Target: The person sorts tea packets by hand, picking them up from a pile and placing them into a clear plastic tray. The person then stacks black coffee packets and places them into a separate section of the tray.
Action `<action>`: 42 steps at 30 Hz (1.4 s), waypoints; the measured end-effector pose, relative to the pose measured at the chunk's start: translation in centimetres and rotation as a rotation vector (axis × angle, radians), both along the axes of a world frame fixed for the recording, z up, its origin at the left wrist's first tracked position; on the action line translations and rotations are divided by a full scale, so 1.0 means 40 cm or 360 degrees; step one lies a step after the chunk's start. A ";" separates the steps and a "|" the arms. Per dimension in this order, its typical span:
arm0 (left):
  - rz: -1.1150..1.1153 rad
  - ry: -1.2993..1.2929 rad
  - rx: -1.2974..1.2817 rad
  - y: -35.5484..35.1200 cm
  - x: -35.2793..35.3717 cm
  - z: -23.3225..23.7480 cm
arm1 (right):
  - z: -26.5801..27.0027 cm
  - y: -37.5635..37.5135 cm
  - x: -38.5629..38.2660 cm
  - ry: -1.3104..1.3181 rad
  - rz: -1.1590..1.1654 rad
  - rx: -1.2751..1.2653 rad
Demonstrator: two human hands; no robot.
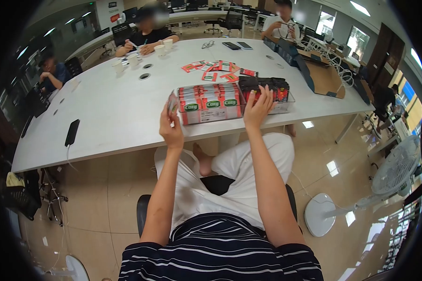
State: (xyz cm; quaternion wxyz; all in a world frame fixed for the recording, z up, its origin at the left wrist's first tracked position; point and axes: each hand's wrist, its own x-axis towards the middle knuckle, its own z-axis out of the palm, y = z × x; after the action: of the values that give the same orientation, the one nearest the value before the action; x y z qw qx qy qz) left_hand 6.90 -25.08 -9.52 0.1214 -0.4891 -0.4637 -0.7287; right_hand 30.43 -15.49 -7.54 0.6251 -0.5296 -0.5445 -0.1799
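Currently, the left hand grips a sachet at 9 o'clock of the box; the right hand rests spread on it.

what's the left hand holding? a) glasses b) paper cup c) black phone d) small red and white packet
d: the left hand pinches a small red and white packet beside the left end of the box of packets, while the black phone lies untouched on the table, off to its left.

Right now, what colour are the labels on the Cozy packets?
The labels are green, on red and white packets; head view shows them.
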 end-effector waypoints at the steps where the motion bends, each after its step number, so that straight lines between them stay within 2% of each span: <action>1: 0.0005 0.0008 -0.0005 0.000 -0.002 -0.002 | -0.002 0.002 -0.001 -0.0027 -0.0013 -0.0016; 13: 0.0036 0.0158 0.0072 -0.016 0.002 0.013 | -0.015 0.018 -0.001 -0.0105 -0.0115 -0.0006; 16: 0.0063 0.0155 0.0052 -0.021 0.001 0.011 | -0.010 0.005 -0.010 -0.0163 -0.0067 0.0095; 17: 0.0097 0.0171 0.0078 -0.015 -0.001 0.011 | -0.013 0.006 -0.028 -0.0076 -0.0172 0.0147; 20: 0.0143 0.0200 0.0088 -0.008 -0.004 0.013 | 0.001 -0.011 -0.122 0.0340 0.0191 0.0211; 22: 0.0128 0.0132 0.0051 -0.022 -0.001 0.021 | 0.031 -0.103 -0.229 0.0280 0.0185 0.0104; 24: 0.0063 0.0047 -0.0041 -0.024 -0.005 0.027 | 0.065 -0.192 -0.297 0.0381 0.0707 0.0106; 27: 0.0008 -0.0051 -0.0263 -0.029 -0.015 0.035 | 0.137 -0.309 -0.277 0.0391 0.1358 -0.0148; 30: 0.0013 -0.0069 -0.0362 -0.009 -0.032 0.026 | 0.223 -0.353 -0.137 0.0563 0.1621 -0.0208; 32: 0.0008 -0.0105 -0.0422 -0.013 -0.028 0.034 | 0.276 -0.367 -0.030 0.0425 0.1409 -0.0294; 34: 0.0015 -0.0115 -0.0513 -0.017 -0.031 0.035 | 0.273 -0.319 0.066 0.0557 0.1375 -0.0145; 35: 0.0028 -0.0113 -0.0518 -0.014 -0.035 0.034 | 0.259 -0.273 0.114 0.0542 0.1200 -0.0031; 38: 0.0025 -0.0125 -0.0563 -0.019 -0.043 0.026 | 0.148 -0.076 0.284 0.0501 0.0554 0.0081; 41: -0.0113 -0.0319 -0.0515 -0.003 -0.053 0.016 | 0.015 0.056 0.405 0.0162 -0.0056 0.0054; 42: -0.0112 -0.0313 -0.0523 -0.001 -0.053 0.019 | -0.027 0.075 0.422 0.0088 -0.0038 0.0062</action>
State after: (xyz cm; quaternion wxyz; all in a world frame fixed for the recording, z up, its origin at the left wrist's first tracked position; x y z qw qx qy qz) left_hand 4.78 -25.10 -8.78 -0.0314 -0.4447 -0.5687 -0.6912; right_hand 47.31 -12.50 -8.61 0.6480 -0.5286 -0.5168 -0.1832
